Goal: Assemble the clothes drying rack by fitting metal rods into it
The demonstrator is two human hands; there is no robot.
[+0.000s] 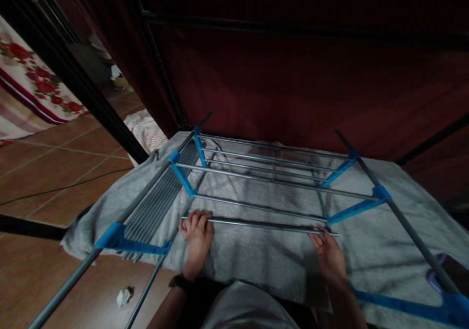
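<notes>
A loose metal rod (pixel 256 225) lies level across my view, held near both ends. My left hand (pixel 198 229) is closed around its left end, with the thumb and fingers wrapped over it. My right hand (pixel 327 252) grips the rod close to its right end, fingertips curled over the top. Just beyond it stands a partly built rack frame of grey tubes (pixel 415 241) with blue plastic brackets (pixel 117 237). Several crossbars (pixel 274 180) span between the left and right brackets. On the left, a row of loose rods (pixel 164 199) lies on the grey blanket (pixel 252 263).
Dark red curtains (pixel 286 84) hang behind the bed, crossed by a black metal frame (pixel 76 75). A dark object with a purple edge (pixel 436 275) rests at right. Crumpled white paper (pixel 124 296) and a thin cable (pixel 73 186) lie on the tiled floor.
</notes>
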